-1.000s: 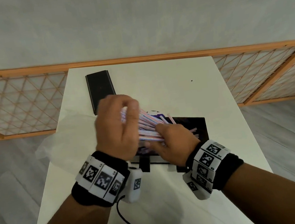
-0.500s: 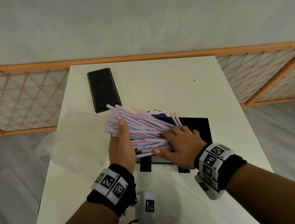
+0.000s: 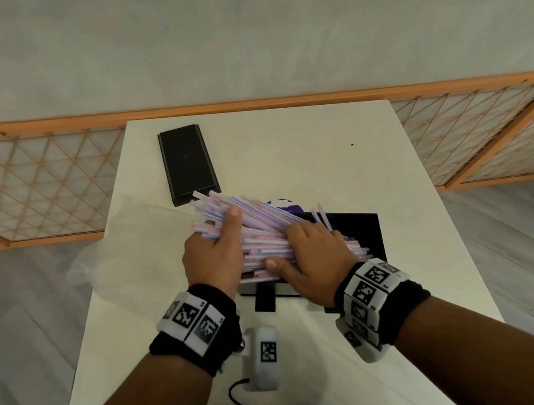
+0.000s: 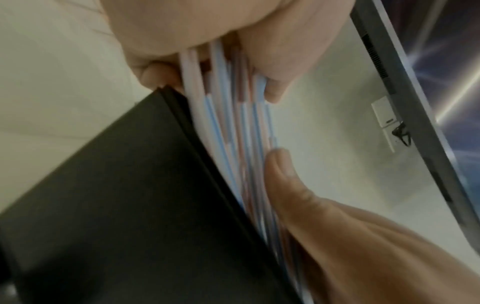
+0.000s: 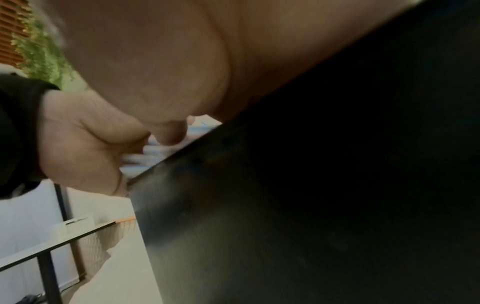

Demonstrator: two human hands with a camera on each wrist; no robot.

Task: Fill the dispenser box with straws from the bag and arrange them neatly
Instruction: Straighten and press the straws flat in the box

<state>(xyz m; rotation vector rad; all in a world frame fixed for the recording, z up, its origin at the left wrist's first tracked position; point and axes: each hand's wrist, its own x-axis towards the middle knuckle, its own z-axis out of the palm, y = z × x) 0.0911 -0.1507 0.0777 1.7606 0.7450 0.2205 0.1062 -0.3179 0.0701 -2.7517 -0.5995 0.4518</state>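
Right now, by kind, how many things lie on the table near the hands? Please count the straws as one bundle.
dispenser box: 1
flat black panel: 1
plastic bag: 1
straw bundle: 1, held by both hands
Total: 4

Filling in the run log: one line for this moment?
left hand grips straws | right hand holds straws | over dispenser box | straws fanned, not seated
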